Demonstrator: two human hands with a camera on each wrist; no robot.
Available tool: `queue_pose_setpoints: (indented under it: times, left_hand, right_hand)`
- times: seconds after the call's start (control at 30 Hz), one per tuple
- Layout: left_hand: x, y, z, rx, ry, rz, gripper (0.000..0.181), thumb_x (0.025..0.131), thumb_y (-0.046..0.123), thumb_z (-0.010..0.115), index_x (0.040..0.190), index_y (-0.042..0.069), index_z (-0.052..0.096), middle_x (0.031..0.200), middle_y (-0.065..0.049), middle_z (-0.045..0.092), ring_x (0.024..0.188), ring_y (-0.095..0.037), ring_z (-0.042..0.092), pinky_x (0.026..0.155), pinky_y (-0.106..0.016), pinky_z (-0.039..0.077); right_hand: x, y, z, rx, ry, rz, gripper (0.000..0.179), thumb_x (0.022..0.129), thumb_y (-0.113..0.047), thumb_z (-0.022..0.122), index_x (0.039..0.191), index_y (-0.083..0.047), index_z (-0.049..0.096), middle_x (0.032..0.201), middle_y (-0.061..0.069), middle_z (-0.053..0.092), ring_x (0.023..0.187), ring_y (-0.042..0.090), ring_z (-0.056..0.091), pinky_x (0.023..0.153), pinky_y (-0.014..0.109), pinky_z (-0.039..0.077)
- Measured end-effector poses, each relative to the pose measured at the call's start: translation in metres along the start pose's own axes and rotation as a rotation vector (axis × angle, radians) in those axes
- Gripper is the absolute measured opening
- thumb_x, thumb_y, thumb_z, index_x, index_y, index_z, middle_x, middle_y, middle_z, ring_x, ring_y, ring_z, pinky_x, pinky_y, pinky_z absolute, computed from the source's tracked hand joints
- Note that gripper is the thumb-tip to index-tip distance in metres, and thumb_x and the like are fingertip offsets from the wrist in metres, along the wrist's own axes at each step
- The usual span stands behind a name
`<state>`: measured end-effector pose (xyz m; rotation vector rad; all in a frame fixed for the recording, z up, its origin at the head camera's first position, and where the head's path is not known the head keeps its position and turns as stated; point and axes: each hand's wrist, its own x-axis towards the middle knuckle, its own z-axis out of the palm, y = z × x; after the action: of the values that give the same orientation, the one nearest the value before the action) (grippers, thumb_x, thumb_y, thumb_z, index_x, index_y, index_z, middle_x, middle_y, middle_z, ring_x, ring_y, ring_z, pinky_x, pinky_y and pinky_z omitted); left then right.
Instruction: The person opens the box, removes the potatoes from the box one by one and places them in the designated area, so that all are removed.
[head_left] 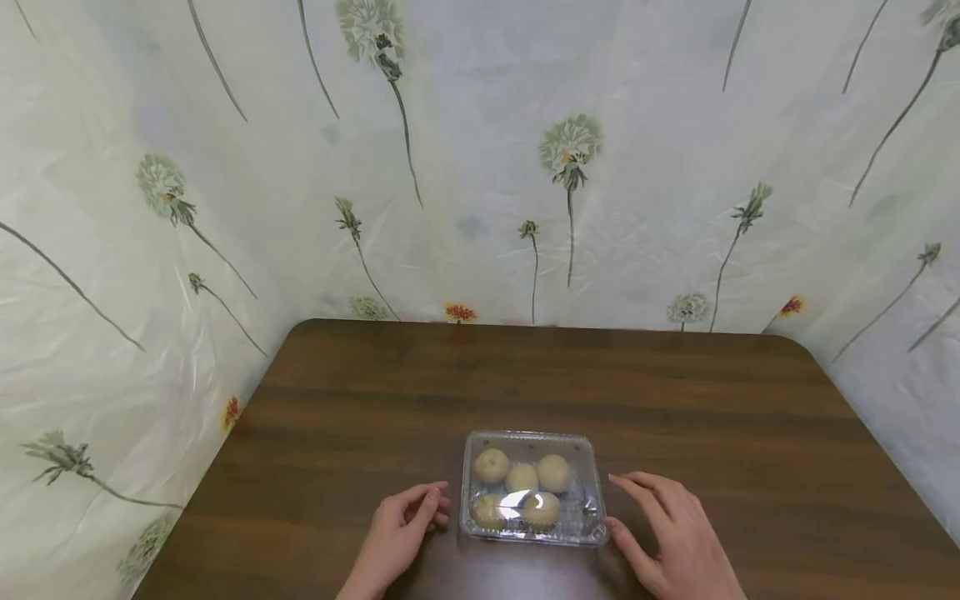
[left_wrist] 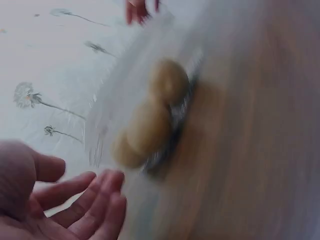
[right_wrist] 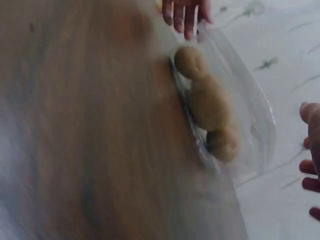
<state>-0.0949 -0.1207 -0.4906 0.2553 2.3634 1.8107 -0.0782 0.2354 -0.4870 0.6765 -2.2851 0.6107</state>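
Note:
A clear plastic clamshell box (head_left: pixel 587 500) lies on the table in the head view, its lid down over several round, pale yellow-brown items that look like potatoes (head_left: pixel 553 473). To its left is my left hand (head_left: pixel 401 529), fingers loosely bent, holding nothing and a little apart from the box. My right hand (head_left: pixel 675 533) lies at the box's right side with thumb and fingers spread. Its thumb tip is close to the near right corner; whether it touches cannot be told. Both wrist views are blurred, showing the potatoes (left_wrist: pixel 150 127) through the clear wall and gaps beside each hand.
The dark brown wooden table (head_left: pixel 360 400) has rounded far corners. Behind it and along both sides hangs a pale sheet (head_left: pixel 465 167) printed with dandelions, meeting the table's far edge. Light reflects off the lid and the near table surface.

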Motion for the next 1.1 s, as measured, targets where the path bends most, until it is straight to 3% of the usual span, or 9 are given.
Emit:
queue_pose_setpoints:
  times: [0.07,0.13,0.27,0.43,0.63,0.8,0.93,1.1]
  left_hand:
    - [0.0,-0.001,0.003,-0.245,-0.034,-0.103,0.039,0.102,0.023,0.055,0.122,-0.01,0.061,0.098,-0.014,0.07,0.084,-0.021,0.069,0.073,-0.03,0.057]
    - [-0.001,-0.002,0.005,-0.419,-0.059,-0.194,0.037,0.1,0.019,0.059,0.12,-0.013,0.061,0.094,-0.012,0.069,0.081,-0.017,0.068,0.071,-0.027,0.057]
    - [-0.003,-0.005,0.008,-0.565,-0.11,-0.288,0.033,0.097,0.014,0.063,0.117,-0.012,0.063,0.092,-0.009,0.069,0.08,-0.014,0.068,0.07,-0.026,0.057]
    - [-0.006,-0.01,0.011,-0.633,-0.175,-0.316,0.03,0.096,0.01,0.064,0.116,-0.011,0.063,0.096,-0.011,0.069,0.084,-0.016,0.069,0.073,-0.026,0.057]
    - [-0.006,-0.013,0.013,-0.648,-0.194,-0.313,0.026,0.095,0.011,0.065,0.112,-0.009,0.064,0.098,-0.014,0.069,0.083,-0.017,0.069,0.073,-0.026,0.057]
    - [-0.008,-0.015,0.015,-0.669,-0.202,-0.315,0.024,0.094,0.008,0.065,0.111,-0.008,0.065,0.102,-0.016,0.07,0.081,-0.016,0.069,0.072,-0.025,0.057]
    - [-0.007,-0.013,0.02,-0.667,-0.157,-0.303,0.019,0.094,0.006,0.064,0.108,-0.008,0.066,0.098,-0.015,0.071,0.076,-0.015,0.069,0.068,-0.023,0.057]
    - [-0.007,-0.013,0.033,-0.637,-0.041,-0.288,0.011,0.092,0.002,0.06,0.098,-0.004,0.068,0.087,-0.011,0.071,0.066,-0.013,0.067,0.061,-0.022,0.056]
  right_hand:
    - [0.001,-0.004,0.003,0.027,0.071,-0.059,0.042,0.096,-0.048,0.057,0.111,-0.011,0.072,0.105,-0.001,0.063,0.09,0.02,0.058,0.078,0.036,0.04]
    - [0.002,-0.008,0.007,0.057,0.114,-0.114,0.038,0.097,-0.045,0.058,0.102,-0.011,0.073,0.096,-0.003,0.063,0.082,0.016,0.057,0.073,0.032,0.04]
    - [0.004,-0.015,0.016,0.123,0.168,-0.24,0.029,0.097,-0.037,0.061,0.091,-0.012,0.074,0.087,-0.004,0.062,0.073,0.012,0.054,0.065,0.028,0.039]
    - [0.004,-0.024,0.028,0.169,0.167,-0.329,0.022,0.096,-0.032,0.065,0.088,-0.014,0.075,0.086,-0.005,0.061,0.071,0.009,0.053,0.064,0.028,0.04]
    - [-0.002,-0.03,0.038,0.185,0.083,-0.311,0.023,0.096,-0.035,0.064,0.095,-0.015,0.077,0.086,-0.009,0.058,0.074,0.005,0.048,0.063,0.02,0.037]
    - [0.0,-0.035,0.039,0.186,0.072,-0.289,0.026,0.097,-0.036,0.063,0.093,-0.015,0.077,0.083,-0.011,0.056,0.072,0.003,0.044,0.06,0.011,0.03]
    - [0.006,-0.041,0.038,0.159,0.083,-0.264,0.031,0.1,-0.037,0.057,0.086,-0.017,0.076,0.079,-0.012,0.055,0.069,0.002,0.042,0.059,0.01,0.029]
    - [0.006,-0.04,0.043,0.149,0.097,-0.271,0.029,0.1,-0.033,0.057,0.082,-0.017,0.072,0.078,-0.011,0.055,0.067,0.004,0.042,0.057,0.013,0.034]
